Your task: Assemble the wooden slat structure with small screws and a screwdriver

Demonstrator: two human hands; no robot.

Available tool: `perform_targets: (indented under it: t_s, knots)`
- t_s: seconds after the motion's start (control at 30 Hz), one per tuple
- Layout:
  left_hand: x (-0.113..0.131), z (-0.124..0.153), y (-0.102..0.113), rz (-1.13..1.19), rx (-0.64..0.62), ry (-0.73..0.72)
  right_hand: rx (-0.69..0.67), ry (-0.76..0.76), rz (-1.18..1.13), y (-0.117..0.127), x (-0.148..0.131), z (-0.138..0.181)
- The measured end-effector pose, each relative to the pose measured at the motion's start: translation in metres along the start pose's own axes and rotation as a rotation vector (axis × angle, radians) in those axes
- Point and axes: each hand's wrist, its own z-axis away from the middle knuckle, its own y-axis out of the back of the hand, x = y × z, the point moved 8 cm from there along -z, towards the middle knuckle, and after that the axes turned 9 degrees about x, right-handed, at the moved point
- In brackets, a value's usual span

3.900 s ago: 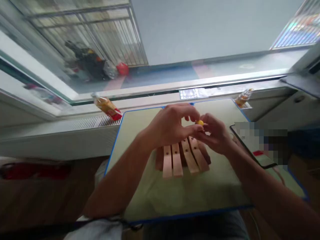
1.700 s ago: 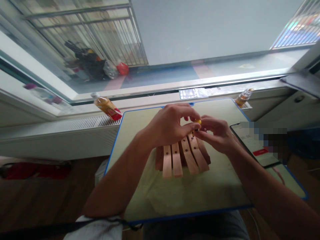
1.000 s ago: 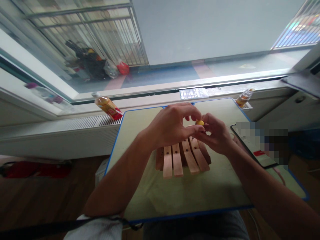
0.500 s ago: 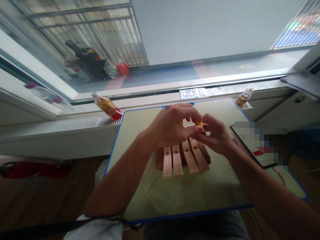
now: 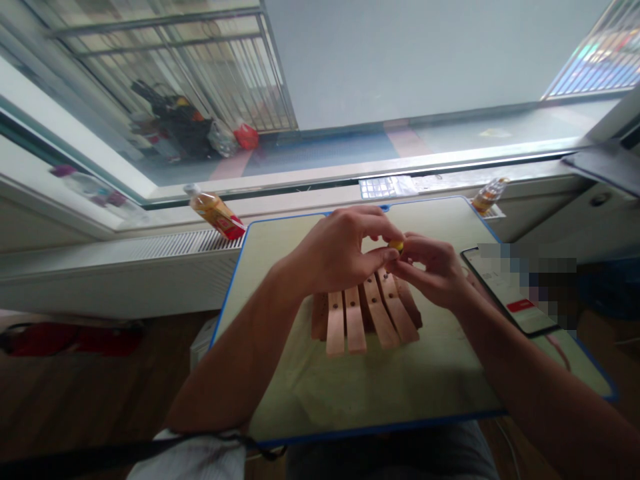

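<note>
My left hand (image 5: 340, 250) is pinched round a small round yellow piece (image 5: 397, 245), thumb below and fingers above. From the other side my right hand (image 5: 434, 270) grips the same piece with its fingertips, which partly cover it. Under the hands a wooden block (image 5: 319, 327) stands on the small table. Several pale wooden slats (image 5: 354, 327) with dark holes or screw heads fan out from it towards me. My hands hide the slats' far ends.
The table (image 5: 320, 393) has a blue rim. At its right lies a tablet (image 5: 510, 293), partly blurred out. Behind stand a bottle with a red label (image 5: 215, 212) on the radiator (image 5: 165, 245) and a second bottle (image 5: 487, 197) at the right.
The yellow piece has tipped a little and shifted slightly left between my fingertips. My left hand has drawn slightly back, showing more holes on the slats.
</note>
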Motion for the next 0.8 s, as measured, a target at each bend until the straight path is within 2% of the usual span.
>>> perform_targets:
  t_s: [0.33,0.63,0.73,0.8]
  knots:
    - [0.001,0.001,-0.002,-0.036,-0.029,-0.008,0.001,-0.051,-0.023,-0.001,0.014,0.004]
    - [-0.003,-0.002,-0.005,-0.056,-0.002,0.017,0.034,-0.040,-0.030,0.000,0.011,0.004]
    - [-0.010,-0.002,-0.004,-0.034,-0.031,0.049,0.031,-0.052,-0.044,-0.001,0.012,0.004]
    - [-0.023,0.000,-0.001,-0.043,-0.095,0.125,0.044,-0.060,-0.031,0.000,0.013,0.003]
